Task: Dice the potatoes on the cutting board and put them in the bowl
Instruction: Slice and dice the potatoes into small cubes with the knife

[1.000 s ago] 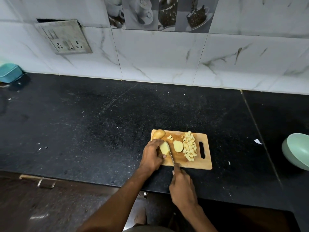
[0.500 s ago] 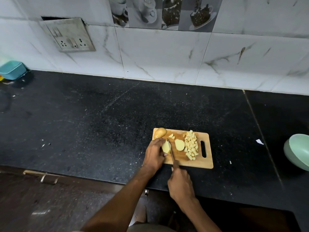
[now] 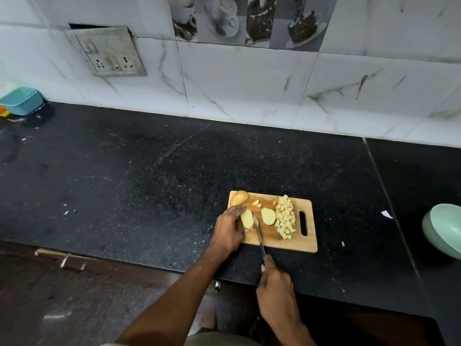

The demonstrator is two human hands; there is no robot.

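potato piece point(image 3: 247, 219) lengthwise toward wall, in left hand point(image 3: 228, 229) grip; right hand point(image 3: 274, 288) around knife point(image 3: 259, 234)

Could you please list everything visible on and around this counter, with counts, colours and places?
cutting board: one, light wood, near front edge of the counter.
whole potato: one, brown-skinned, board's far left corner.
potato piece: one, pale yellow, held at the board's left.
potato half: one, pale yellow, mid-board.
diced potato: one pile, pale yellow, beside the board's handle slot.
knife: one, metal blade, against the held piece.
bowl: one, pale green, far right.
counter: one, black.
container: one, teal, far left.
socket plate: one, grey, on the wall.
left hand: holds the potato piece.
right hand: grips the knife.
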